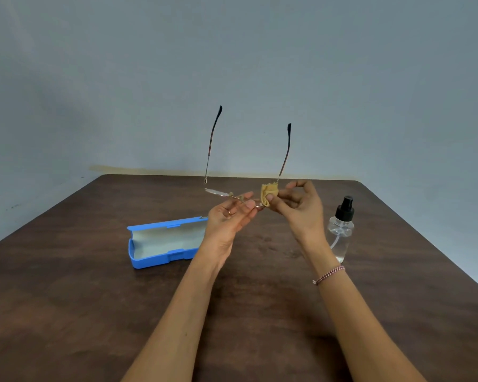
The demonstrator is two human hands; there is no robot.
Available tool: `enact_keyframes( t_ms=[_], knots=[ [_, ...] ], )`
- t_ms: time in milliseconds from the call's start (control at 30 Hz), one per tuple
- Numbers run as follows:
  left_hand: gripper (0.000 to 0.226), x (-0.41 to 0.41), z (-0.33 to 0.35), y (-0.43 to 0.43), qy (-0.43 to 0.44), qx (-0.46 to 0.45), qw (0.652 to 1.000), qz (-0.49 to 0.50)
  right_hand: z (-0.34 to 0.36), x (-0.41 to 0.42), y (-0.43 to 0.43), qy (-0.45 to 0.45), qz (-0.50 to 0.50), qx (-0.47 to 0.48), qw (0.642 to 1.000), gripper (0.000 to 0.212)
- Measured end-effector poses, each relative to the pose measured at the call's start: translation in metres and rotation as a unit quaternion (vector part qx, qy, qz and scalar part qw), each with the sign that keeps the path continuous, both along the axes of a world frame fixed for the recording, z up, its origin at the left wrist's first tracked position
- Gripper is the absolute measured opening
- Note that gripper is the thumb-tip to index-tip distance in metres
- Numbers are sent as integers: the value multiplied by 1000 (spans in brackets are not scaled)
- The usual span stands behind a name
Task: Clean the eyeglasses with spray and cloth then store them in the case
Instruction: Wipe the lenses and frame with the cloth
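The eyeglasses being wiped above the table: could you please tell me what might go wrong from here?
1. The left hand holds the eyeglasses only by fingertips near the bridge while the right hand rubs a lens with the yellow cloth; pressure might bend the thin frame or make it slip.
2. The spray bottle stands close to the right forearm; a sideways move could topple it.

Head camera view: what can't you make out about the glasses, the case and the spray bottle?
1. The glasses, head view: the lenses are seen nearly edge-on, and the cloth in the right hand covers one; clean or smeared cannot be told.
2. The case, head view: right end hidden behind the left hand.
3. The spray bottle, head view: the right wrist hides its lower left side; fill level unclear.
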State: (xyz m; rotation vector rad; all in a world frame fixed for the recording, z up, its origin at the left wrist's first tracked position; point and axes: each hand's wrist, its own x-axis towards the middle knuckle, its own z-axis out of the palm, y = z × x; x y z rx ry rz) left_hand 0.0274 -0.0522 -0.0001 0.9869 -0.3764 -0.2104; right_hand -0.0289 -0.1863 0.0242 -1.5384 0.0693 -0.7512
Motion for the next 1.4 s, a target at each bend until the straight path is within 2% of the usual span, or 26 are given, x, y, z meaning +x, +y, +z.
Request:
enact_keyframes(
  t_ms=[167,300,433,567,700,800,933,1200,1400],
  knots=[
    [29,-1,-1,3,-30,52,997,-52,13,-7,-7,-61,-57,42,996,34],
    [20,-2,-2,5,-32,88,992,-86,27,-16,-16,-104,-109,58,987,32],
    [19,-4,-2,7,-42,115,985,-122,37,-25,-19,-142,-147,27,979,35],
    [24,-4,0,9,-33,123,982,-141,42,-31,-16,-173,-138,-5,975,35],
    [39,-6,2,10,-24,127,980,-153,43,-33,-14,-184,-151,-26,971,36],
    [41,-6,2,10,-15,128,979,-155,43,-33,-15,-183,-156,-16,971,36],
    [41,-4,4,13,3,113,981,-157,44,-33,-19,-185,-157,3,970,36],
    [35,1,8,19,31,23,996,-79,43,-32,-22,-185,-153,19,971,38],
    [43,-3,14,19,21,-14,997,-76,43,-32,-25,-195,-150,33,969,38]
  ],
)
